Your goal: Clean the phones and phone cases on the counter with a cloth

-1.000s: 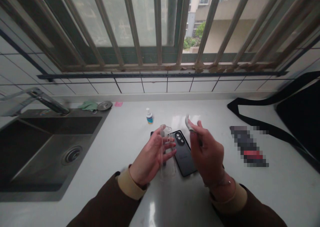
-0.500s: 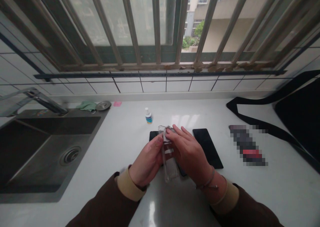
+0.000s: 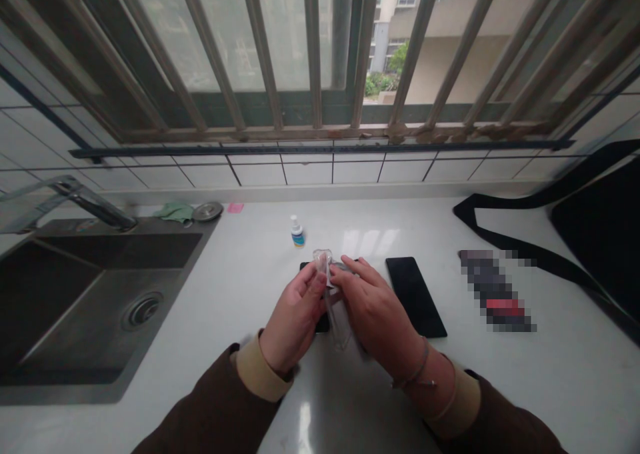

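My left hand [image 3: 294,319] is closed on the left edge of a clear phone case [image 3: 334,311] and holds it upright over the white counter [image 3: 250,287]. My right hand [image 3: 376,313] presses its fingers against the case from the right, pinching a small pale wipe [image 3: 332,278] that barely shows. A black phone [image 3: 308,268] lies under both hands, mostly hidden. A second black slab [image 3: 415,297], screen-like, lies flat just right of my right hand.
A small white bottle with a blue label [image 3: 297,232] stands behind the hands. A steel sink [image 3: 95,307] with a tap [image 3: 90,203] is at left, a green cloth [image 3: 175,211] and drain plug [image 3: 207,210] behind it. A black bag [image 3: 595,227] and a blurred object [image 3: 495,293] lie at right.
My right hand, raised with the wipe a second ago, has come left onto the clear case. This hid the phone with the camera bump and uncovered the black slab at right.
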The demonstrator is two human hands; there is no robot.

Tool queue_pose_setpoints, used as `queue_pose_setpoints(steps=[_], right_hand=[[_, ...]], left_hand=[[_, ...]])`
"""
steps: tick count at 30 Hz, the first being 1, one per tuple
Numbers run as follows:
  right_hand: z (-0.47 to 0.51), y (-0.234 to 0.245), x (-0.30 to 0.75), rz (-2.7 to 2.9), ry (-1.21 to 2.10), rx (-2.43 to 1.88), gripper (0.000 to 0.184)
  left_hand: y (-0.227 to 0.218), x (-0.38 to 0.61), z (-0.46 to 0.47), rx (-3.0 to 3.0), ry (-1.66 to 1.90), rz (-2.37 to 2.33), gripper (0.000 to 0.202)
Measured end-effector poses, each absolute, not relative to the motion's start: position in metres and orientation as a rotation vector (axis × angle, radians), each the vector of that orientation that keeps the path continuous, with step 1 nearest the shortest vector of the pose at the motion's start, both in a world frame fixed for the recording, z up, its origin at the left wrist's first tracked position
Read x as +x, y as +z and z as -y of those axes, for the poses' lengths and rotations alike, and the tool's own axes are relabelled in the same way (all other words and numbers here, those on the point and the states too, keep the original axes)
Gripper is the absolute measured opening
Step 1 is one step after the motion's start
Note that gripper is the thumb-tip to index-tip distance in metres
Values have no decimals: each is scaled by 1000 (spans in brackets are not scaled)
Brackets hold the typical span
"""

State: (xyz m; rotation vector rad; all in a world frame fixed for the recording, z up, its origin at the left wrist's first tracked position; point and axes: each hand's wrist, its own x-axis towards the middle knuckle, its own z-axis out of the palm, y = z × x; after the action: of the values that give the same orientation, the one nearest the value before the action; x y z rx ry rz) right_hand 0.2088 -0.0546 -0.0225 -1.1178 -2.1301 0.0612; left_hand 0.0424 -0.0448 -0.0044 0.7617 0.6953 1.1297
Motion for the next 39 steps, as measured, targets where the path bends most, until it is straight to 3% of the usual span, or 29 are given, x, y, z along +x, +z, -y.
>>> queue_pose_setpoints(steps=[23,35,39], right_hand=[[59,-14,208,2100,320,-1064,23],[67,-1,209,1865,1013,-1002,12],[61,-14,207,1538,1465,-881,22]], left_hand=[[8,29,34,697,1473,-799,42],[1,28,34,675,1444,-828,45],[4,29,34,647,1404,-808,40]])
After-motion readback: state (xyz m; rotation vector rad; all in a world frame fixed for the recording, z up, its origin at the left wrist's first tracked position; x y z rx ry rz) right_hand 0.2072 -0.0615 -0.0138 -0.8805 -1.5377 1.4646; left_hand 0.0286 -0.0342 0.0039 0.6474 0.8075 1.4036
